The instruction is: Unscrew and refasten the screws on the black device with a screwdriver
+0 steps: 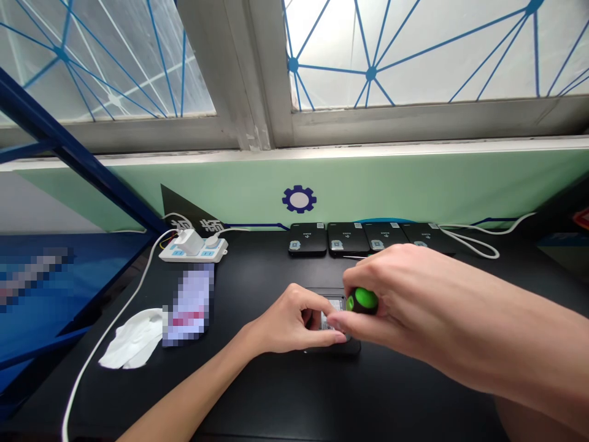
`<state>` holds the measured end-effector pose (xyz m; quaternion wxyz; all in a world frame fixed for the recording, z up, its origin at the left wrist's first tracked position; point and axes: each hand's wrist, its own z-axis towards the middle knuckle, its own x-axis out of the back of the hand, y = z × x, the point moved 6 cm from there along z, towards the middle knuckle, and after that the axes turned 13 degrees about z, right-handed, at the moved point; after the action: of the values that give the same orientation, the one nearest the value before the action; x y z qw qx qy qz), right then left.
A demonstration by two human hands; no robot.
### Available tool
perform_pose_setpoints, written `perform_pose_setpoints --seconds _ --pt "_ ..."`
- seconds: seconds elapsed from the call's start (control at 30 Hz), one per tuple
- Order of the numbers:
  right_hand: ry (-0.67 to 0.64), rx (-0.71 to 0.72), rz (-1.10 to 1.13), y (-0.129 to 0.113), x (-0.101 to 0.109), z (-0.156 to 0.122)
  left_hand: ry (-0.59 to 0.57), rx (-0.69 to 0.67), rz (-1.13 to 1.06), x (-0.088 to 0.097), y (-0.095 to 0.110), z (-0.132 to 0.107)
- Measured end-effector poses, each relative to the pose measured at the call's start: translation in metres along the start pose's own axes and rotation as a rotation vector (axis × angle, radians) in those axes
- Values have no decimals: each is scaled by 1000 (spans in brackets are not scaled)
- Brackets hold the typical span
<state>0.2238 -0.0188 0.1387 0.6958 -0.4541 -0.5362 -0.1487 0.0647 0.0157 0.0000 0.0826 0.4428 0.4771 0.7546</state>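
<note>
My right hand (pixel 405 294) grips the screwdriver (pixel 362 301), my left hand (pixel 288 322) pinches the drive (pixel 332 313); an off-centre push could slip.

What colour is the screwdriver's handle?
The screwdriver handle is green and black in the head view.

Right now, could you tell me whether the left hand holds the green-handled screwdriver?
No, the right hand grips the green-handled screwdriver.

power strip (pixel 193 250) with white charger (pixel 188 241) | crumpled white tissue (pixel 133 339) | four black drive cases (pixel 307 239)
</note>
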Motion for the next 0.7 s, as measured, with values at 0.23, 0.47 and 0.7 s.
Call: perform_pose_setpoints --seconds 0.23,0.47,0.7 --pt "55 13 -45 -9 -7 1 85 -67 16 -6 3 1" --pt "-230 73 525 -8 7 8 25 -80 110 -6 2 -2" --pt "-28 14 913 11 -16 6 -53 -75 104 0 9 -5"
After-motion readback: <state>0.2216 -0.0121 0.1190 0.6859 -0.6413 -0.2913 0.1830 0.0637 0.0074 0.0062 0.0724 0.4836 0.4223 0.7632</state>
